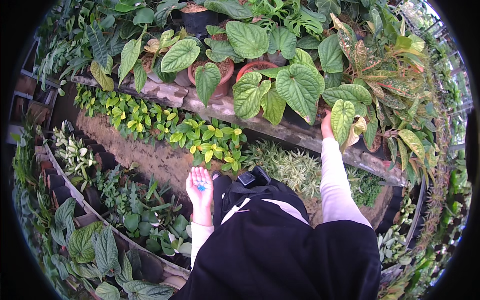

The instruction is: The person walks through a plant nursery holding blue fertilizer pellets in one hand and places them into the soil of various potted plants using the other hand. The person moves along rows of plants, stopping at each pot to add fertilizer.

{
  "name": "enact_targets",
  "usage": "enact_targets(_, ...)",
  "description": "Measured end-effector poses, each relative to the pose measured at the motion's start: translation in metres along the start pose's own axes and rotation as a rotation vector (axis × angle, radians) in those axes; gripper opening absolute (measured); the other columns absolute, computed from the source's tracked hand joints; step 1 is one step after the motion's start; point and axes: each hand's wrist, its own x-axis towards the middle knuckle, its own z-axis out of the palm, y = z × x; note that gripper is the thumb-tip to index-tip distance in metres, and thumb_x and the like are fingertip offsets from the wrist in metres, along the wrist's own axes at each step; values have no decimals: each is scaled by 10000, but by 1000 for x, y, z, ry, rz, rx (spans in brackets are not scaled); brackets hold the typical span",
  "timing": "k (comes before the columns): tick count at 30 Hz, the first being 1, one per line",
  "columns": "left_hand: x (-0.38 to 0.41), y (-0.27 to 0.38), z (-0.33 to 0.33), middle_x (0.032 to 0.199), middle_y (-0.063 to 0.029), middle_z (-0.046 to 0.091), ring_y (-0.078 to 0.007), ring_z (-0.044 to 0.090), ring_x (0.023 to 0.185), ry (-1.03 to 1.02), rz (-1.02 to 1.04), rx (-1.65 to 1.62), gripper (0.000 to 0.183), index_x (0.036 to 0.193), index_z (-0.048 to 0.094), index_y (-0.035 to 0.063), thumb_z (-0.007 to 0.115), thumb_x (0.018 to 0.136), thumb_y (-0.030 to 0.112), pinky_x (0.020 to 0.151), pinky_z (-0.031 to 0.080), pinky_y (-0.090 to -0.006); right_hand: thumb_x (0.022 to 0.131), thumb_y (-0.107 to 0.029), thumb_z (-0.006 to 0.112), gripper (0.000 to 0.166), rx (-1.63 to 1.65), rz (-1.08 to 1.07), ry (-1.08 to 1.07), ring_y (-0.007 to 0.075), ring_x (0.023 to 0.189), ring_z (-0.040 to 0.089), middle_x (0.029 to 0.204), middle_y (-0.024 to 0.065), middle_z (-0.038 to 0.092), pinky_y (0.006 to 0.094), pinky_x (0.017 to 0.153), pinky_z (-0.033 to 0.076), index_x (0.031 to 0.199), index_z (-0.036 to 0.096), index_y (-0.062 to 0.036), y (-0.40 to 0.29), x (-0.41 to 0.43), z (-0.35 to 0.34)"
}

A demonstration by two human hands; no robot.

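My left hand is turned palm up, its fingers straight and side by side. A small heap of bright blue granules rests in that palm. Farther out, my right hand reaches in among broad, veined green leaves at the planting ledge. Its fingertips are at the growing medium of a potted plant, beside a dark pot. Leaves partly cover these fingers, so whether they pinch anything is hidden. A yellowed, curled leaf hangs just right of the wrist.
Along the stone ledge stand terracotta-coloured pots with large-leaved plants. Below it grow yellow-green shrubs and striped spider-like plants. Red-speckled foliage crowds the right. At left, a curved rail borders black pots.
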Motion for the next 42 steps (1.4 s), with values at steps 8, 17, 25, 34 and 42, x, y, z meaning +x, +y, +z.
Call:
enact_targets(8, 1, -9, -1, 924, -83, 631, -192, 589, 919, -12, -19, 33, 208, 929, 593, 32, 414, 860, 114, 884, 445, -352, 770, -37, 430, 286, 149, 9, -587, 314, 875, 560, 926, 182, 597, 379, 792, 429, 1012, 583, -34, 1, 12, -18)
enact_targets(17, 9, -16, 8, 874, -93, 629, -202, 600, 861, 74, -7, 83, 173, 905, 575, 32, 466, 841, 150, 859, 457, -358, 771, -10, 400, 466, -133, -381, -565, 297, 1204, 334, 1308, 133, 366, 363, 1025, 246, 1236, 407, -26, -54, -13, -89)
enact_targets(25, 12, -21, 3, 862, -85, 628, -209, 595, 861, 77, -73, 116, 175, 901, 575, 31, 468, 839, 154, 864, 450, -367, 898, -270, 332, 458, 265, 391, -499, 284, 1279, 194, 1382, 101, 252, 350, 1044, 151, 1309, 304, -69, -32, -5, -60)
enact_targets(34, 1, -19, -2, 872, -78, 627, -205, 591, 873, 94, -56, 100, 195, 922, 571, 22, 473, 837, 168, 878, 443, -367, 817, 10, 284, 470, 154, -93, -667, 324, 1265, 212, 1344, 143, 305, 347, 1049, 189, 1276, 359, -59, -34, -4, -67)
enact_targets(42, 2, -33, 41, 1286, -167, 380, -264, 330, 1225, -183, -64, 93, 463, 1252, 343, -22, 432, 864, 215, 1040, 250, -389, 685, 31, 472, 596, 15, -107, -909, 347, 1253, 228, 1345, 207, 263, 351, 1048, 192, 1263, 328, 13, -42, 6, -91)
